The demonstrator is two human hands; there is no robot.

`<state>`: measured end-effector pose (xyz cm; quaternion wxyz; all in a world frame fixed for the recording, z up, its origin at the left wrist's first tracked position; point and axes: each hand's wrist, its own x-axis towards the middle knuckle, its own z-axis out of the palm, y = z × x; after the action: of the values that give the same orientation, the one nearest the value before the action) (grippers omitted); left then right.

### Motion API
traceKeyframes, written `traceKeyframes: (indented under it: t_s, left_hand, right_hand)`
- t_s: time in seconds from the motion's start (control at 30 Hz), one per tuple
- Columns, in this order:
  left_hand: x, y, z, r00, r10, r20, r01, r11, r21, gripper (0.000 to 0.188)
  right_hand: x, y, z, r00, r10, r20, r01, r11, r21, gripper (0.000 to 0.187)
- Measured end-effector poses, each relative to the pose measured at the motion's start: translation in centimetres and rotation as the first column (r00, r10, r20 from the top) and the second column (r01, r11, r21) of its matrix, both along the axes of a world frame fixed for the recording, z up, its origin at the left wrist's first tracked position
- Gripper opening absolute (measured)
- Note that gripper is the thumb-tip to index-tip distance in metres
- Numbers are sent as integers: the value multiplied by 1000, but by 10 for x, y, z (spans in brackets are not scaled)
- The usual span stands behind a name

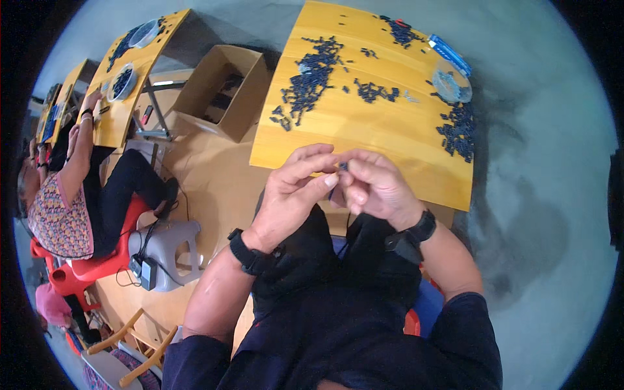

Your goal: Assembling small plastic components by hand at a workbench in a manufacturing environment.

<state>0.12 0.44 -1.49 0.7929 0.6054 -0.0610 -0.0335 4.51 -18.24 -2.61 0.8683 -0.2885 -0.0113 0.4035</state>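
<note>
My two hands meet just off the near edge of the yellow table (364, 133), above my lap. Between the thumb and fingertips of my right hand (383, 188) is a small dark plastic part (344, 166). My left hand (292, 192) comes up against it with thumb and forefinger drawn together in a pinch. What lies between those left fingertips is hidden or too small to name. Beyond my hands, similar small dark parts (312, 78) are heaped on the left of the tabletop.
More dark parts lie in a middle cluster (374, 91), at the right edge (458, 133) and far back (402, 32). A clear plastic bowl (455, 84) and a blue box (450, 55) sit at right. Left are a cardboard box (224, 91), a grey stool (170, 253) and a seated co-worker (65, 201).
</note>
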Motion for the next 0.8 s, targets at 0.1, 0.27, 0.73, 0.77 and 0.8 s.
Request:
traceKeyframes:
  t_s: [0.1, 0.27, 0.73, 0.77, 0.8]
  left_hand:
    - [0, 2, -1, 999, -30, 45, 28, 999, 36, 25]
    - [0, 3, 2, 999, -9, 34, 7, 998, 59, 23]
    - [2, 7, 6, 967, -26, -254, 38, 999, 39, 15]
    - [2, 6, 5, 963, -52, -265, 67, 997, 48, 15]
    - [3, 4, 6, 958, -81, -275, 100, 993, 55, 16]
  right_hand:
    - [-8, 6, 2, 997, 47, -65, -44, 998, 51, 20]
    - [-9, 13, 1, 993, 110, -51, -105, 990, 98, 20]
    - [115, -90, -61, 799, -45, 599, 591, 238, -771, 11]
    - [131, -114, -69, 782, -27, 623, 622, 107, -776, 10]
    - [147, -144, -83, 653, 157, 741, 755, -54, -654, 11]
